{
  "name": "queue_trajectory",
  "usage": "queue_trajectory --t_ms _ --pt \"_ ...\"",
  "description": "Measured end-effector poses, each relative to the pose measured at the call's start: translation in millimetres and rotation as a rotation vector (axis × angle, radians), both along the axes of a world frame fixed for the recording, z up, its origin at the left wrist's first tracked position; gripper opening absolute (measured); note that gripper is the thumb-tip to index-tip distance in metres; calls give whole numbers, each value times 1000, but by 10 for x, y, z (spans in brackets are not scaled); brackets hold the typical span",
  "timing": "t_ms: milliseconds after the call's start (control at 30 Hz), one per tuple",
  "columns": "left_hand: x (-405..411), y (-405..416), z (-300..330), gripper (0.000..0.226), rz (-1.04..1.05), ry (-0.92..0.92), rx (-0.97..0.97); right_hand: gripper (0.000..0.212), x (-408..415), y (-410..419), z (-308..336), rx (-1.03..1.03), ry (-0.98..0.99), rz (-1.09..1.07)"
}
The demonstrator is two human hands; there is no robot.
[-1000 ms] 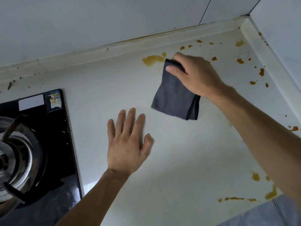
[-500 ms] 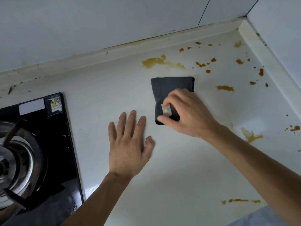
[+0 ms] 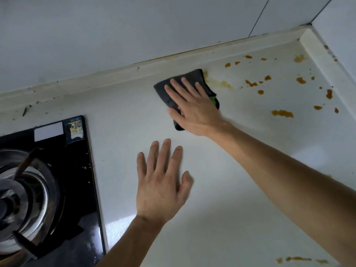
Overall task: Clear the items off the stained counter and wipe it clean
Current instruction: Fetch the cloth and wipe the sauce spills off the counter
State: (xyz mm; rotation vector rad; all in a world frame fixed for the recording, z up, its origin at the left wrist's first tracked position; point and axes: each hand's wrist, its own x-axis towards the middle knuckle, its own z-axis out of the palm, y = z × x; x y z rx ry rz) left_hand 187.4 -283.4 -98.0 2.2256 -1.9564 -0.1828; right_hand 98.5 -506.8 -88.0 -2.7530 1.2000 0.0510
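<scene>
The right hand [image 3: 194, 106] is now pressing the dark grey cloth [image 3: 183, 78] flat against the counter [image 3: 240, 189] close to its back edge, having carried it up from the middle of the counter, where half a second earlier the fingers were bunched over it. Seen from the head camera, the fingers are lying straight and spread over the cloth, palm down, gripping nothing; the cloth is showing past the fingertips and at both sides of the hand, with a sliver of green at its right edge. Its far corner is touching a smeared brown stain [image 3: 219, 82] just beside the raised back edge. More brown spots [image 3: 282, 113] are dotting the counter toward the right back corner, and a streak [image 3: 298, 259] is lying near the front edge. The left hand [image 3: 161, 182] is resting palm down on bare counter, fingers straight and slightly apart, holding nothing, nearer the front than the cloth and apart from it. A black gas hob [image 3: 81, 170] with a steel burner [image 3: 23, 189] is sitting at the counter's left end.
</scene>
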Motion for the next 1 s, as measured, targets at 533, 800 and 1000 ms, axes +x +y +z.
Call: queue_trajectory --t_ms 533,800,1000 --pt "-1 3 3 62 19 17 -19 67 -87 -356 40 22 -2 -182" --pt "-11 3 -8 62 21 23 -51 72 -1133 -511 53 44 -14 -563" --pt "-22 -2 -21 63 21 6 -57 74 -850 112 35 4 22 -259"
